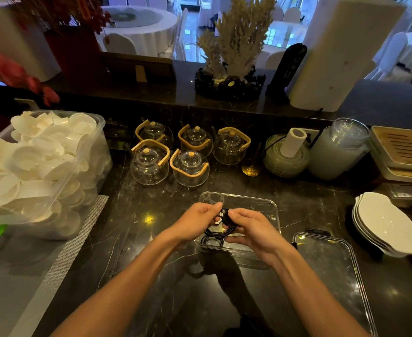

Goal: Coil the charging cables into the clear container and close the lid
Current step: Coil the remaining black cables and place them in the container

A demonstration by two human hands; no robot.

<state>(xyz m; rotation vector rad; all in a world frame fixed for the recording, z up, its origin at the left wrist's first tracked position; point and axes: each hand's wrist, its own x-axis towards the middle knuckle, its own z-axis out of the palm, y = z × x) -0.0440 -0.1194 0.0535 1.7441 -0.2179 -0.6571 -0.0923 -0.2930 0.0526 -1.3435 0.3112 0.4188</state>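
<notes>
Both hands meet over a clear container [260, 203] that sits open on the dark marble counter [151, 239]. The left hand [195, 221] and the right hand [251, 229] are drawn close together, their fingers pinching a bundle of black charging cable [220, 233] between them; a small white piece, perhaps a plug or tie, shows at the top of the bundle near the fingertips. Loops of the cable hang down from the hands into the near left part of the container, though whether they touch its floor cannot be told. The lid [331, 266], clear with a dark clip on its far edge, lies flat on the counter just to the right of the container. Behind the container stand five glass teapots [190, 166] with wooden handles. To the left is a large clear bin [88, 171] heaped with white plastic cups, and to the right a stack of white dishes [384, 222]. A dark upright sign [288, 66] on the far ledge carries pale markings too blurred to read; no other writing or brand is legible.
</notes>
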